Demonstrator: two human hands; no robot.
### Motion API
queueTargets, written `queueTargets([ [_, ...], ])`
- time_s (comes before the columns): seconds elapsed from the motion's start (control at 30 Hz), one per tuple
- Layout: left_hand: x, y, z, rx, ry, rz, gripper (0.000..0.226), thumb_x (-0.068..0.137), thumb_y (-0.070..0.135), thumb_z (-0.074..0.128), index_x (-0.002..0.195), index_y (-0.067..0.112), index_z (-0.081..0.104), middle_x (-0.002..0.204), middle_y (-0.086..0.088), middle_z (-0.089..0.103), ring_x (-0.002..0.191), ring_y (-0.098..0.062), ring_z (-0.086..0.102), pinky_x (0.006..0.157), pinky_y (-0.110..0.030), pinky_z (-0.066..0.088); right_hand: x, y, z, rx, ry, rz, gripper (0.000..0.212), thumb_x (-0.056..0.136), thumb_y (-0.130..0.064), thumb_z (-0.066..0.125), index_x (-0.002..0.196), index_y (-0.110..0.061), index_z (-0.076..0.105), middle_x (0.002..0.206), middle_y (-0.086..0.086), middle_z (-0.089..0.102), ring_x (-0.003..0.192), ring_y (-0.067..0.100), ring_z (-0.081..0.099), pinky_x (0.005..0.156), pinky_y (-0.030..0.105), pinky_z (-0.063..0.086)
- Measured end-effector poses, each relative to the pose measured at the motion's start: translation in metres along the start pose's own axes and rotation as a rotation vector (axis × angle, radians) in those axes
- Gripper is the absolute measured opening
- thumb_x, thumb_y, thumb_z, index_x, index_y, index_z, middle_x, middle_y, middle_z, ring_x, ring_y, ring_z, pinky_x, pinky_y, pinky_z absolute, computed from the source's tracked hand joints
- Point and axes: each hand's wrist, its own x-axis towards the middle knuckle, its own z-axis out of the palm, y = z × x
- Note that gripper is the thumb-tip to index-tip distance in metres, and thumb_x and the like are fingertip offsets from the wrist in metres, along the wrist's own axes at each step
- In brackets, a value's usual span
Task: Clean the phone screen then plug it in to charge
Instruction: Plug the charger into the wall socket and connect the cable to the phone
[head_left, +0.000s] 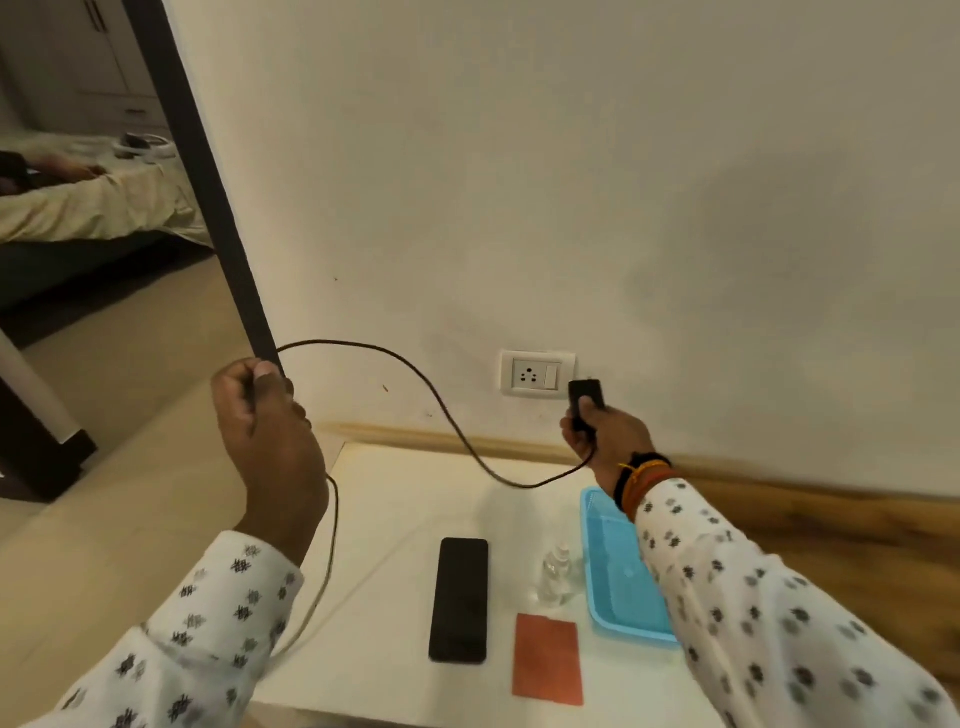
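A: What lies low in the frame?
B: The phone (458, 600) lies flat on the white bench (384, 499), beside an orange cloth (547, 659), a small bottle (557, 571) and a blue tray (618, 577).
A: And higher?
B: The left hand (265, 415), fingers clenched, grips the cable (415, 371). The right hand (605, 431) grips the black charger (584, 397) just beside the wall socket (537, 374).

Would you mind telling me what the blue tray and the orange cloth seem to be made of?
The blue tray looks like moulded plastic: glossy, uniform colour, with a raised rim. The orange cloth appears to be matte, soft fabric, possibly microfibre; it lies flat without shine.
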Motion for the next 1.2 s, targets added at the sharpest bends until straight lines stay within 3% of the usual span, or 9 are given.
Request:
queueTargets([
  [0.13, 0.003, -0.017, -0.006, 0.125, -0.106, -0.013, 0.018, 0.098, 0.021, 0.050, 0.083, 0.028, 0.057, 0.068, 0.009, 0.046, 0.056, -0.007, 0.038, 0.054, -0.025, 0.033, 0.015, 0.024, 0.018, 0.044, 0.002, 0.100, 0.026, 0.095, -0.002, 0.056, 0.118, 0.007, 0.052, 0.110, 0.022, 0.055, 0.081, 0.031, 0.059, 0.060, 0.035, 0.061],
  [0.23, 0.001, -0.035, -0.006, 0.276, -0.253, 0.036, 0.012, 0.095, 0.019, 0.056, 0.085, 0.020, 0.063, 0.072, 0.005, 0.053, 0.063, -0.012, 0.044, 0.061, -0.030, 0.038, 0.028, 0.034, 0.023, 0.065, 0.026, 0.147, 0.019, 0.094, 0.001, 0.055, 0.113, 0.005, 0.052, 0.113, 0.024, 0.055, 0.090, 0.037, 0.058, 0.064, 0.041, 0.061],
  [0.33, -0.003, -0.049, 0.001, 0.384, -0.338, 0.062, 0.012, 0.094, 0.026, 0.059, 0.085, 0.022, 0.066, 0.069, 0.012, 0.059, 0.064, -0.013, 0.049, 0.061, -0.032, 0.043, 0.042, 0.041, 0.023, 0.006, 0.078, 0.164, 0.010, 0.093, 0.000, 0.058, 0.100, 0.005, 0.054, 0.103, 0.022, 0.058, 0.084, 0.033, 0.059, 0.069, 0.039, 0.058],
  [0.43, -0.002, -0.060, 0.011, 0.382, -0.353, 0.038, 0.013, 0.094, 0.026, 0.059, 0.084, 0.027, 0.067, 0.069, 0.015, 0.062, 0.065, -0.007, 0.052, 0.065, -0.030, 0.045, 0.056, 0.050, 0.020, -0.187, 0.105, 0.103, 0.010, 0.092, -0.005, 0.062, 0.101, 0.000, 0.060, 0.088, 0.015, 0.061, 0.075, 0.026, 0.059, 0.070, 0.034, 0.056],
  [0.53, -0.001, -0.065, 0.022, 0.383, -0.392, 0.028, 0.014, 0.094, 0.025, 0.060, 0.082, 0.027, 0.067, 0.068, 0.015, 0.062, 0.062, -0.003, 0.049, 0.064, -0.030, 0.043, 0.068, 0.054, 0.020, -0.204, 0.099, 0.089, 0.003, 0.090, -0.001, 0.062, 0.087, -0.002, 0.062, 0.083, 0.014, 0.063, 0.072, 0.026, 0.061, 0.086, 0.040, 0.056],
  [0.63, 0.000, -0.069, 0.031, 0.409, -0.431, 0.034, 0.011, 0.094, 0.025, 0.061, 0.084, 0.026, 0.067, 0.071, 0.014, 0.064, 0.065, -0.003, 0.051, 0.067, -0.029, 0.044, 0.079, 0.056, 0.025, -0.188, 0.113, 0.098, 0.016, 0.089, 0.003, 0.060, 0.075, -0.003, 0.058, 0.077, 0.016, 0.062, 0.068, 0.026, 0.060, 0.092, 0.047, 0.054],
  [0.87, 0.001, -0.080, 0.045, 0.386, -0.476, 0.012, 0.018, 0.094, 0.020, 0.062, 0.079, 0.028, 0.066, 0.063, 0.018, 0.058, 0.058, 0.000, 0.046, 0.064, -0.028, 0.040, 0.096, 0.060, 0.034, -0.187, 0.119, 0.085, 0.012, 0.090, -0.003, 0.063, 0.080, -0.003, 0.057, 0.087, 0.016, 0.062, 0.084, 0.031, 0.063, 0.083, 0.037, 0.056],
  [0.97, 0.002, -0.083, 0.050, 0.405, -0.484, 0.018, 0.018, 0.094, 0.021, 0.062, 0.078, 0.029, 0.066, 0.062, 0.018, 0.057, 0.059, -0.001, 0.046, 0.065, -0.029, 0.040, 0.101, 0.064, 0.036, -0.196, 0.129, 0.095, 0.013, 0.090, -0.005, 0.064, 0.079, -0.005, 0.057, 0.085, 0.014, 0.063, 0.081, 0.029, 0.065, 0.079, 0.035, 0.057],
  [1.2, 0.002, -0.090, 0.052, 0.375, -0.469, -0.032, 0.013, 0.091, 0.022, 0.062, 0.079, 0.024, 0.067, 0.061, 0.017, 0.057, 0.060, -0.004, 0.046, 0.066, -0.030, 0.041, 0.108, 0.075, 0.034, -0.280, 0.139, 0.011, 0.014, 0.088, -0.012, 0.067, 0.075, -0.014, 0.062, 0.078, 0.008, 0.068, 0.074, 0.024, 0.069, 0.087, 0.043, 0.057],
])
